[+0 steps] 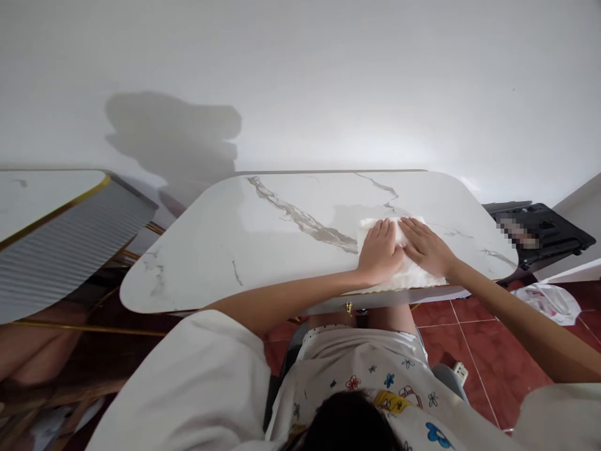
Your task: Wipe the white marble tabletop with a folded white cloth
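Note:
A white cloth or paper towel lies spread on the white marble-patterned table, near its front edge and right of the middle. My left hand rests flat on the left part of it, fingers stretched out and pointing away from me. On the right part lies my right hand, also flat, its fingers angled to the left. The thumbs come close together between the hands. Whether the sheet is fabric or paper I cannot tell.
A white wall stands behind the table. Another table with a gold edge and ribbed side is at left, with a person's leg under it. A black case and a plastic bag are at right, above red tiles.

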Demonstrator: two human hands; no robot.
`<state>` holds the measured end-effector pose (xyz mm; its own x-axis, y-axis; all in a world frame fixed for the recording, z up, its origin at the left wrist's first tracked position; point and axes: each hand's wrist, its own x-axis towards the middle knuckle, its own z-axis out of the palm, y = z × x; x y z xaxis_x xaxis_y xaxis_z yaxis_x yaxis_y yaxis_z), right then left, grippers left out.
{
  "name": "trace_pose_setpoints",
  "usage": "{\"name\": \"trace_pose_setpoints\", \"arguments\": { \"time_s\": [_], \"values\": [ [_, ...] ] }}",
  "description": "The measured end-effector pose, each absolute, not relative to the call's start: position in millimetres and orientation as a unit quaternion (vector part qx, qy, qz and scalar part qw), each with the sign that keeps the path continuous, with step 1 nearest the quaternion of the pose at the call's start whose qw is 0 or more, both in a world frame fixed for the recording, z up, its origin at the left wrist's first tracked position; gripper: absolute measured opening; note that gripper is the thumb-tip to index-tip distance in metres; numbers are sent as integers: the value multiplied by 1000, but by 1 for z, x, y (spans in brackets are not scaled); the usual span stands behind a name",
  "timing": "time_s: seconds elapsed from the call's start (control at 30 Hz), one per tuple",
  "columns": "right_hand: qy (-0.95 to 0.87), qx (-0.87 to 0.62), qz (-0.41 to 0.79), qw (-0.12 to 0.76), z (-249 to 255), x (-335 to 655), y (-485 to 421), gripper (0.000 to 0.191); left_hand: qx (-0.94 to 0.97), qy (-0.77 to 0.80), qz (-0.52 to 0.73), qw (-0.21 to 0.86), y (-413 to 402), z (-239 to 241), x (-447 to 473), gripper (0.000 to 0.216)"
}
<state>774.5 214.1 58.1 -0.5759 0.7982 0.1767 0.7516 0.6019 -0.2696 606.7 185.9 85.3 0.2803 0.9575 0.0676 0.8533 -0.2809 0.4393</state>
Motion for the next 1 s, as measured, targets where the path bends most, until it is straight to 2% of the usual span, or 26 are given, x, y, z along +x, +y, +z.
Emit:
{"name": "trace_pose_setpoints", "arguments": {
  "time_s": [0.2,0.43,0.67,0.83,1.0],
  "values": [
    [-882,-443,85,140,52,776,262,62,780,586,162,148,230,79,612,59],
    [-882,-436,103,142,47,751,356,63,759,618,185,93,317,66,598,55],
    [-866,-459,112,164,42,725,437,62,759,621,174,86,395,70,578,48],
    [-862,-457,120,184,44,709,477,53,759,621,184,61,436,69,566,36],
    [-843,-497,131,160,46,701,491,44,754,635,161,52,459,64,559,28]
  ]
}}
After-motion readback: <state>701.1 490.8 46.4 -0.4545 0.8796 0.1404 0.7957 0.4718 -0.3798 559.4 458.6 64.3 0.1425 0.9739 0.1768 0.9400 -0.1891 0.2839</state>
